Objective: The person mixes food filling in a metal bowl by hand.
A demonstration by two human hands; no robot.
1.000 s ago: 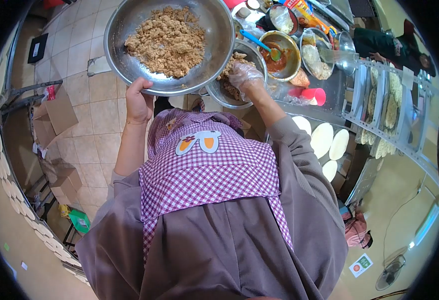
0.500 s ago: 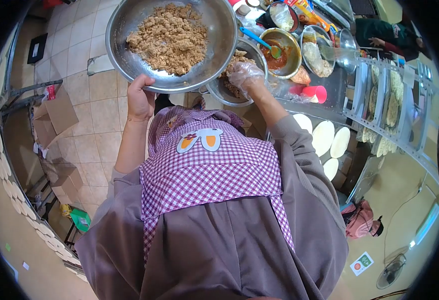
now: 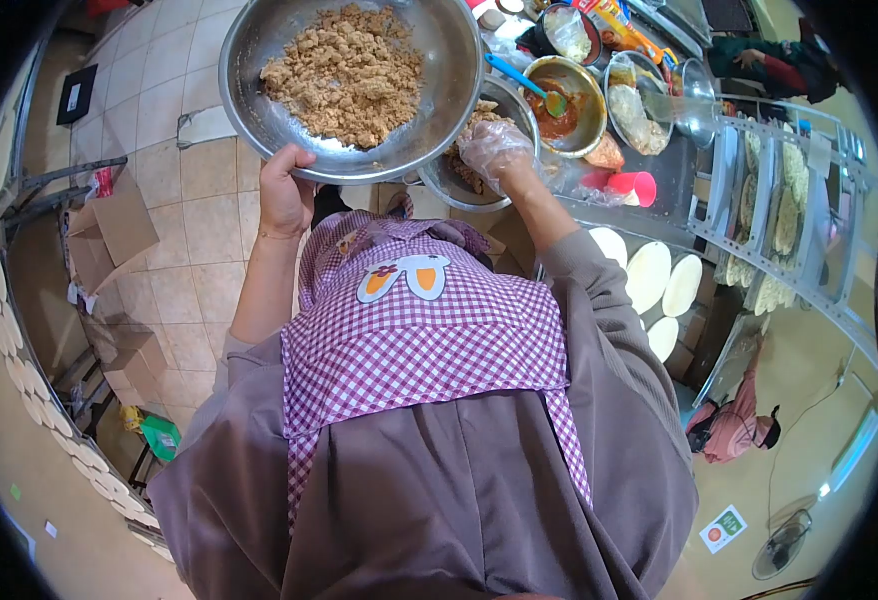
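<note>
Since a second ago the big bowl [image 3: 351, 85] has drifted a little to the right and tipped further toward the second bowl [image 3: 479, 150], so its rim now overlaps more of that lower one. The crumbly brown mix [image 3: 344, 72] has slid with it, heaped toward the middle and right of the pan. By my reading, the contents are being worked from the upper bowl down into the lower.

From the head view, the left hand [image 3: 284, 195] grips the big bowl at its near rim, thumb curled over the edge and fingers pressed underneath, carrying it in the air above the tiled floor [image 3: 194, 215]. The right hand [image 3: 494, 150], in a thin clear glove, sits at the edge of the second bowl, on the same brown mix there; its fingers look bent and closed on a clump, though the glove's glare makes that hard to be sure of.

Beyond the hands, a bowl of red sauce [image 3: 561, 95] with a blue spoon [image 3: 519, 78] stands on the counter, beside a bowl of pale filling [image 3: 634, 105]. Round white dough discs [image 3: 649, 275] lie just to the right of the sleeve. Another person [image 3: 734, 425] bends low at the far right.
</note>
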